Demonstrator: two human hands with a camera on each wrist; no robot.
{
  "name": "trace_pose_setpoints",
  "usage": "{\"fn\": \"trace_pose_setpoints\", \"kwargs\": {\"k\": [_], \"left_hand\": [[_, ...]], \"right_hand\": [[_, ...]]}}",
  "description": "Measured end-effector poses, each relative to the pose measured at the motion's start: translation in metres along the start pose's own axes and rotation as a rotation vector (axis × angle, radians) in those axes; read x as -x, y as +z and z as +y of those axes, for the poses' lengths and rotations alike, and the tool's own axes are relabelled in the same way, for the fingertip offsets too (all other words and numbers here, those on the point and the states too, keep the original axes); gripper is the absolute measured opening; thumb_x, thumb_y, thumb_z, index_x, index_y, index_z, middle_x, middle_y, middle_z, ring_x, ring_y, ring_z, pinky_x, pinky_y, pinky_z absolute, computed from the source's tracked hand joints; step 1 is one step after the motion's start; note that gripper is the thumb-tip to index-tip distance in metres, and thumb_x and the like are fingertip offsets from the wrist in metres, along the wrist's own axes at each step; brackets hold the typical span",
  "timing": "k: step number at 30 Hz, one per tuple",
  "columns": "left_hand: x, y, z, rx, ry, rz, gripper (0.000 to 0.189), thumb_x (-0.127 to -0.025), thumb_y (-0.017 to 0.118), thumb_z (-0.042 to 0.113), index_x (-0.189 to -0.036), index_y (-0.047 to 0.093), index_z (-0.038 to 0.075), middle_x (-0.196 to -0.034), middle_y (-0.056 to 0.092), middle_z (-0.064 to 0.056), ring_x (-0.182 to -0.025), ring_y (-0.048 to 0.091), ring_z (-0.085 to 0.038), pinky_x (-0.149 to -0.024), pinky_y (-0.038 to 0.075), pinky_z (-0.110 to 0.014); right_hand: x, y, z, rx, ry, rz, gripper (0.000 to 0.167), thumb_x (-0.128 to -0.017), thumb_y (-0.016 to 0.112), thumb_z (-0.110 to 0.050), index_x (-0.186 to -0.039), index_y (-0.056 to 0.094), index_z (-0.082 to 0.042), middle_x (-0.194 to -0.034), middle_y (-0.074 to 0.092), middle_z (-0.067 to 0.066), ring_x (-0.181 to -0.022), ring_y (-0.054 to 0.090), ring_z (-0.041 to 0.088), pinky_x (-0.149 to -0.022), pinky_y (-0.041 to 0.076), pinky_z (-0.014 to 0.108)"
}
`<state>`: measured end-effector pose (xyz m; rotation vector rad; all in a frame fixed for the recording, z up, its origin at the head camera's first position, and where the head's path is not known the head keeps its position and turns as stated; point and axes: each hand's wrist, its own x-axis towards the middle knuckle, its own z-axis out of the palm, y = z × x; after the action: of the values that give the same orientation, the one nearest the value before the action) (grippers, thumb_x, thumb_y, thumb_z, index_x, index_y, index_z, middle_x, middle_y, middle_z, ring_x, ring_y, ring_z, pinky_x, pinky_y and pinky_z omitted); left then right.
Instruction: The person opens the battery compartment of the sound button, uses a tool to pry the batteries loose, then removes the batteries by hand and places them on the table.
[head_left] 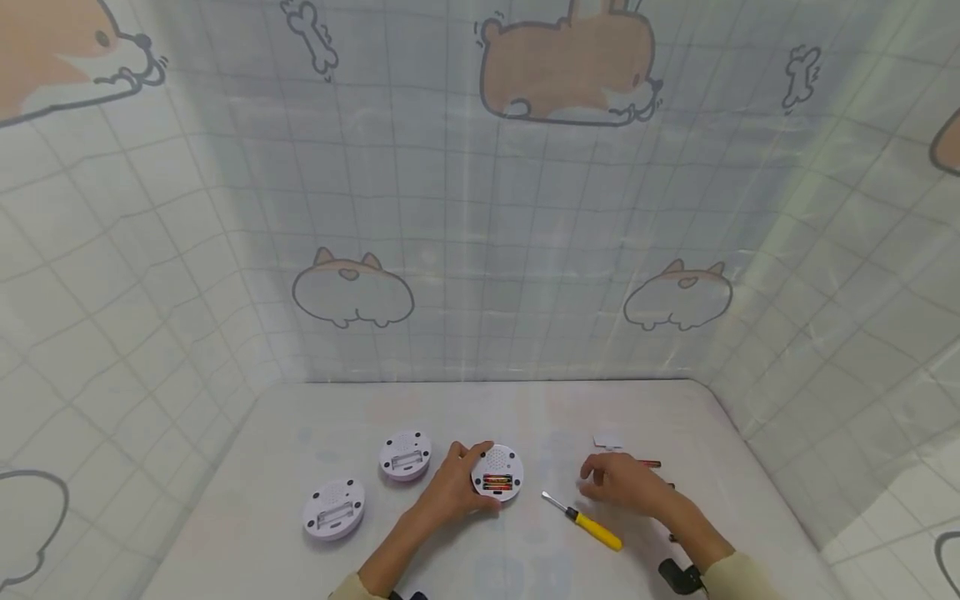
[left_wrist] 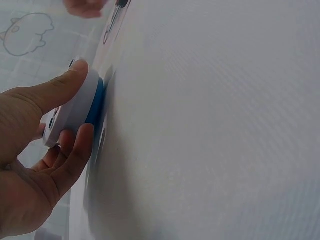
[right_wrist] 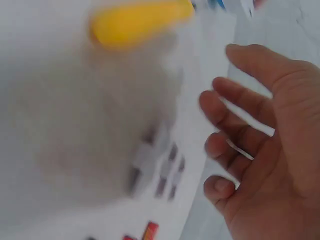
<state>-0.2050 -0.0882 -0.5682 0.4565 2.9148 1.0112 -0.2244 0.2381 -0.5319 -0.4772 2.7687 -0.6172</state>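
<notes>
My left hand [head_left: 453, 487] grips a round white battery-powered device [head_left: 498, 472] by its side, thumb and fingers around the rim. Its underside faces up, and red-and-black batteries [head_left: 498, 482] lie in its compartment. The left wrist view shows a blue band [left_wrist: 96, 102] on its lower side, close to the table. To the right, my right hand [head_left: 622, 482] hovers over the table with fingers loosely curled and nothing in them. Near it lie small white pieces with dark parts [right_wrist: 146, 162], blurred, and red batteries [right_wrist: 150, 231]. A screwdriver with a yellow handle [head_left: 598, 530] lies between the hands.
Two similar round white devices, one farther back [head_left: 405, 456] and one nearer [head_left: 334, 509], stand left of my left hand, their battery compartments bare. A small white piece [head_left: 607, 442] and a red battery [head_left: 650, 463] lie beyond my right hand. Patterned curtains [head_left: 480, 333] enclose the white table [head_left: 300, 417].
</notes>
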Motion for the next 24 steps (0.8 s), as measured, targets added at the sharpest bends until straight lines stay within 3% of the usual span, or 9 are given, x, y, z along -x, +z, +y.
{"fn": "trace_pose_setpoints", "kwargs": {"k": [7, 16, 21, 24], "left_hand": [[-0.002, 0.001, -0.001, 0.012, -0.017, -0.009, 0.099, -0.065, 0.093, 0.047, -0.15, 0.047, 0.022, -0.116, 0.046, -0.01, -0.096, 0.052, -0.02, -0.086, 0.049, -0.042], [-0.002, 0.003, -0.004, 0.017, -0.015, -0.006, 0.101, -0.065, 0.092, 0.049, -0.15, 0.046, 0.022, -0.116, 0.047, -0.011, -0.098, 0.053, -0.02, -0.088, 0.049, -0.044], [-0.001, 0.002, -0.004, 0.025, -0.015, -0.013, 0.1, -0.066, 0.091, 0.051, -0.151, 0.044, 0.023, -0.117, 0.047, -0.01, -0.099, 0.052, -0.02, -0.089, 0.049, -0.044], [0.0, 0.001, -0.003, 0.035, -0.029, -0.022, 0.099, -0.068, 0.09, 0.052, -0.152, 0.044, 0.024, -0.118, 0.046, -0.011, -0.1, 0.052, -0.021, -0.09, 0.049, -0.045]], "right_hand": [[0.016, 0.022, -0.007, 0.135, -0.004, -0.056, 0.03, -0.078, 0.083, -0.05, -0.093, 0.067, -0.029, -0.076, 0.055, -0.012, -0.071, 0.049, 0.011, -0.063, 0.042, 0.029], [0.016, 0.024, -0.01, 0.183, -0.059, -0.056, 0.016, -0.085, 0.08, -0.034, -0.092, 0.069, -0.026, -0.079, 0.056, -0.014, -0.073, 0.049, 0.009, -0.07, 0.047, 0.032], [0.014, 0.015, -0.016, 0.175, -0.02, 0.018, 0.014, -0.086, 0.078, -0.03, -0.095, 0.068, -0.024, -0.079, 0.059, -0.011, -0.073, 0.051, 0.011, -0.069, 0.048, 0.034], [0.012, 0.008, -0.02, 0.151, -0.047, 0.093, 0.015, -0.088, 0.076, -0.033, -0.098, 0.068, -0.026, -0.081, 0.059, -0.011, -0.075, 0.052, 0.009, -0.065, 0.046, 0.031]]}}
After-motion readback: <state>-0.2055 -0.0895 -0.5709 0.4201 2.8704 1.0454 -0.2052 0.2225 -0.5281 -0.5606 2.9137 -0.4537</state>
